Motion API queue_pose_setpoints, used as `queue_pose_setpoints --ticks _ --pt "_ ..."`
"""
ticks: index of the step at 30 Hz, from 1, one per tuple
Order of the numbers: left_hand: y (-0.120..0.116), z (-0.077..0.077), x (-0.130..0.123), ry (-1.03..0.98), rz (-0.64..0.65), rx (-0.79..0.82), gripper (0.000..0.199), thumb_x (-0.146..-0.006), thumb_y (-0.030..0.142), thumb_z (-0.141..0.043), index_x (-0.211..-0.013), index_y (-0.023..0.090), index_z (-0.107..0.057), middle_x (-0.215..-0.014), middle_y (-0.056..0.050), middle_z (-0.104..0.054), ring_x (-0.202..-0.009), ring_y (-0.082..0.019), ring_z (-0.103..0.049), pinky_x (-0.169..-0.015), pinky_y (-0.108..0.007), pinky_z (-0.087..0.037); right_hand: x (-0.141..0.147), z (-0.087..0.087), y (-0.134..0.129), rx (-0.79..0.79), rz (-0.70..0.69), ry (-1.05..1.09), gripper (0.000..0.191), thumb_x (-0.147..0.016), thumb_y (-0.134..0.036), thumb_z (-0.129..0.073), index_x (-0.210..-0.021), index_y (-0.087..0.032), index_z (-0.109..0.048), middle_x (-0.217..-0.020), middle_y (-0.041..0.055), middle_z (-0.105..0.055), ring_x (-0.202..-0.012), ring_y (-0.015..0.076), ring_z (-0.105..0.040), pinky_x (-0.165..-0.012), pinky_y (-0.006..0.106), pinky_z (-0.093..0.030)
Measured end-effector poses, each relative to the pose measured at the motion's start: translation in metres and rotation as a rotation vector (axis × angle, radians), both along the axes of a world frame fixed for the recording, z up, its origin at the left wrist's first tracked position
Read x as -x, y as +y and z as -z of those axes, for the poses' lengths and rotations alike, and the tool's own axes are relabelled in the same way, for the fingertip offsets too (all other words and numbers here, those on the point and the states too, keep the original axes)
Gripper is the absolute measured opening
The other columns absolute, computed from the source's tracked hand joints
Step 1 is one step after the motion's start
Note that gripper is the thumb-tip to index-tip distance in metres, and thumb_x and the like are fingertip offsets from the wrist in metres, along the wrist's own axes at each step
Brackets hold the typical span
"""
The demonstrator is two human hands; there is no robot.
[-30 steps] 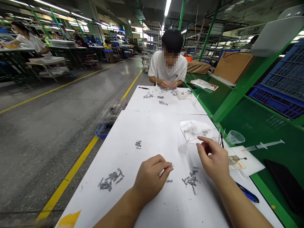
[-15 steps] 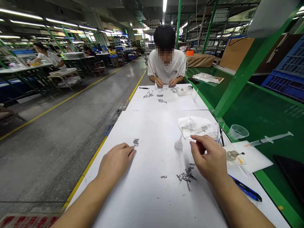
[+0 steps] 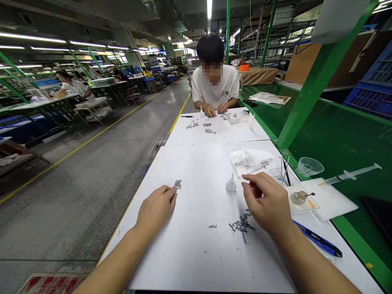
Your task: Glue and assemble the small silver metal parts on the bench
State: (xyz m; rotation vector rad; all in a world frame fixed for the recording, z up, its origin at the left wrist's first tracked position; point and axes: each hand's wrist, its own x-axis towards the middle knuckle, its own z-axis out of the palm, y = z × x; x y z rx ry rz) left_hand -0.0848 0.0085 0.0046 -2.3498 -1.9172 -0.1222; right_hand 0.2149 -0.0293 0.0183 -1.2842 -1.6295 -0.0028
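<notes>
The work in hand looks like sorting or setting small metal parts at the compact cluster [image 3: 178, 184] on the left of the white bench [image 3: 183, 245]. To do it well, the left hand [image 3: 157, 207] would best come in low and light, handling one piece at a time by its edges, so that its neighbours are not nudged askew. Any release should be gentle, with the piece flat on the bench before the fingers part. Pieces this thin probably slide easily, so a sweeping fingertip could scatter them.

The cluster lies just beyond the left grip, right at its fingertips and partly covered by them. The thumb and fingers there are close together, but whether they pinch a piece or merely touch one cannot be told.

The right hand [image 3: 270, 200] hangs above the bench with thumb and forefinger apart and nothing visible between them. The loose pile [image 3: 241, 225] lies just beside it, toward the middle of the bench, its pieces overlapping at odd angles. A single metal piece [image 3: 212, 226] rests between the two hands, apart from both. The squeeze bottle [image 3: 231, 184] stands near the right fingertips, so that hand needs care when it moves.
</notes>
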Motion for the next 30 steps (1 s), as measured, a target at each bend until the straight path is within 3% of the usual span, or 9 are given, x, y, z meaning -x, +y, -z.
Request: queue_pose_setpoints --ticks 12,14,19,21,25,30 --pt "-0.005 -0.001 0.003 0.02 0.02 -0.012 0.038 -0.096 0.035 -0.037 -0.093 0.024 -0.073 -0.092 -0.003 -0.072 -0.08 -0.02 -0.066 -0.059 -0.028 -0.046 0.001 -0.001 -0.003 -0.034 -0.033 0.01 0.016 -0.085 -0.013 -0.058 -0.097 -0.018 -0.066 -0.071 -0.0005 -0.057 -0.054 0.0105 -0.05 -0.053 0.026 -0.043" --pt "-0.01 -0.005 0.001 0.001 0.104 -0.045 0.037 -0.097 0.035 -0.038 -0.091 0.024 -0.073 -0.088 -0.002 -0.072 -0.076 -0.018 -0.067 -0.058 -0.027 -0.046 0.003 -0.002 -0.005 -0.048 -0.079 0.019 0.016 -0.084 -0.011 -0.058 -0.097 -0.017 -0.066 -0.07 -0.0006 -0.057 -0.055 0.0106 -0.049 -0.053 0.025 -0.044" --pt "-0.034 -0.025 -0.024 -0.213 0.542 -0.276 0.019 -0.094 0.027 -0.052 -0.097 0.018 -0.069 -0.082 -0.003 -0.071 -0.07 -0.015 -0.066 -0.062 -0.026 -0.05 0.017 0.0 -0.014 0.027 -0.378 -0.015 0.023 -0.086 -0.011 -0.056 -0.107 -0.018 -0.062 -0.079 0.0026 -0.059 -0.06 0.0116 -0.053 -0.052 0.024 -0.046" --pt "-0.042 -0.033 -0.037 -0.292 0.648 -0.328 0.014 -0.091 0.023 -0.058 -0.099 0.017 -0.067 -0.08 -0.003 -0.071 -0.068 -0.014 -0.065 -0.062 -0.026 -0.051 0.024 0.004 -0.018 0.051 -0.479 -0.051 0.026 -0.087 -0.013 -0.055 -0.112 -0.018 -0.06 -0.085 0.0039 -0.061 -0.062 0.0121 -0.054 -0.054 0.025 -0.047" --pt "-0.048 -0.043 -0.054 -0.351 0.733 -0.337 0.014 -0.09 0.022 -0.06 -0.102 0.016 -0.066 -0.078 -0.003 -0.07 -0.066 -0.014 -0.063 -0.059 -0.026 -0.051 0.034 0.009 -0.023 0.058 -0.564 -0.068 0.031 -0.087 -0.015 -0.055 -0.117 -0.02 -0.058 -0.086 0.0044 -0.063 -0.065 0.0134 -0.056 -0.053 0.026 -0.046" --pt "-0.047 -0.041 -0.059 -0.387 0.743 -0.307 0.015 -0.09 0.021 -0.06 -0.102 0.016 -0.066 -0.078 -0.003 -0.069 -0.065 -0.014 -0.062 -0.058 -0.026 -0.051 0.036 0.013 -0.021 0.011 -0.56 -0.034 0.026 -0.088 -0.013 -0.056 -0.112 -0.019 -0.062 -0.082 0.0037 -0.064 -0.063 0.012 -0.056 -0.053 0.025 -0.046"
